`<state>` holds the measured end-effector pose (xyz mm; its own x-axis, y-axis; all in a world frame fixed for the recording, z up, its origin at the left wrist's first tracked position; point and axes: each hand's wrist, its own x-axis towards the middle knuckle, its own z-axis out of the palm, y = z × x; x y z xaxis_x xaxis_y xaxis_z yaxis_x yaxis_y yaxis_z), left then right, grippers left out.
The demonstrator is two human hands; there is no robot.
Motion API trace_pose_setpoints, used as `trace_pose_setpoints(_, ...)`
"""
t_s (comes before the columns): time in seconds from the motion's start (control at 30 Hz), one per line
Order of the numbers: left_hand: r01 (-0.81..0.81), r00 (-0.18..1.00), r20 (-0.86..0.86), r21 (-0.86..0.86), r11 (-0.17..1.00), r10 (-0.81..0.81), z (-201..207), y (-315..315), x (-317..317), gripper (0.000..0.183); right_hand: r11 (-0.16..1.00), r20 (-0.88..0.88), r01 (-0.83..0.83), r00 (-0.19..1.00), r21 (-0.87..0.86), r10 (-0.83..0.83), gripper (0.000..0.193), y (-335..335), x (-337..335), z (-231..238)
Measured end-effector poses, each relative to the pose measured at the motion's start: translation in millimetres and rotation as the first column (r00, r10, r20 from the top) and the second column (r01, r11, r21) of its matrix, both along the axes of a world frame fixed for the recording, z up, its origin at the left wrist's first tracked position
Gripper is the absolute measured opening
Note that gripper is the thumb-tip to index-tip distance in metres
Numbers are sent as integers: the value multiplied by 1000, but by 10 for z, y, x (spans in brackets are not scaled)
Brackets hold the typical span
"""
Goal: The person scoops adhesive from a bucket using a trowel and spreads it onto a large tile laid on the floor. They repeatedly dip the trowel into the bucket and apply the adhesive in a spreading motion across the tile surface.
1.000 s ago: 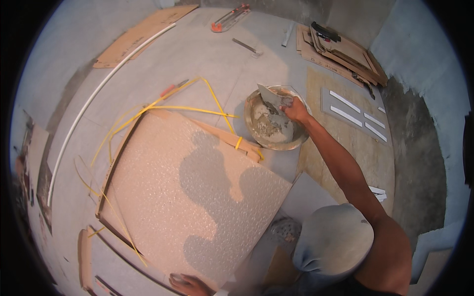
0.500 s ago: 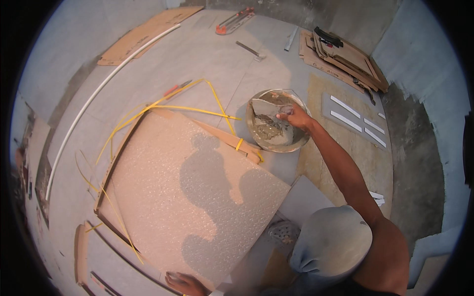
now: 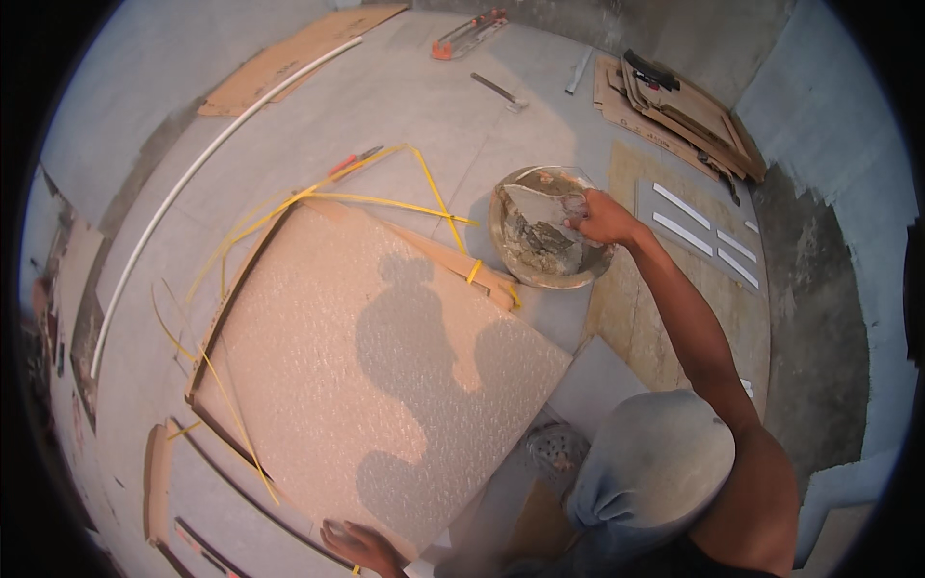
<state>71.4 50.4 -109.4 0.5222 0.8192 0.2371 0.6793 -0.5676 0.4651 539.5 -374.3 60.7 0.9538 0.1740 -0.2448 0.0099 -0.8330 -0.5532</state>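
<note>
In my right hand [image 3: 605, 218], closed round its handle, is a mortar-coated trowel [image 3: 536, 204]. Its broad grey blade lies inside a round bucket [image 3: 502, 252] of wet grey mortar [image 3: 544, 249]. The handle is mostly hidden by my fingers. A large beige, speckled tile [image 3: 289, 337] lies flat in front of me on opened cardboard [image 3: 438, 252], with shadows across it. At the tile's near edge rests my left hand [image 3: 361, 545], fingers stretched out and touching the edge, nothing held in them.
Loose yellow straps [image 3: 376, 199] curl around the tile's far and left sides. A long white pipe [image 3: 183, 183] crosses the left floor. Farther off are a hammer [image 3: 499, 91], an orange-ended tile cutter [image 3: 469, 37] and stacked cardboard [image 3: 699, 125]. White strips [image 3: 682, 234] lie on a panel at right.
My right hand and the trowel have shifted slightly within the bucket, and the blade sits at a somewhat different tilt. The whole view has moved a little. My left hand stays at the tile's edge.
</note>
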Motion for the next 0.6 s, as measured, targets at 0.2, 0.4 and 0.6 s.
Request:
trace_pose_setpoints(0.2, 18, 999, -26, -45, 999, -19, -64, 6, 14, 53, 994, 152, 83, 986, -74, -71, 39, -80, -144, -550)
trace_pose_setpoints(0.4, 6, 993, -122, 51, 999, 1, -81, -27, 26, 53, 968, 69, 242, 969, -64, -238, 40, -236, 38, -280)
trace_pose_setpoints(0.6, 5, 995, -96, 27, 1000, -2, -51, 63, -55, 54, 991, 68, 126, 990, -38, -124, 38, -43, 135, -174)
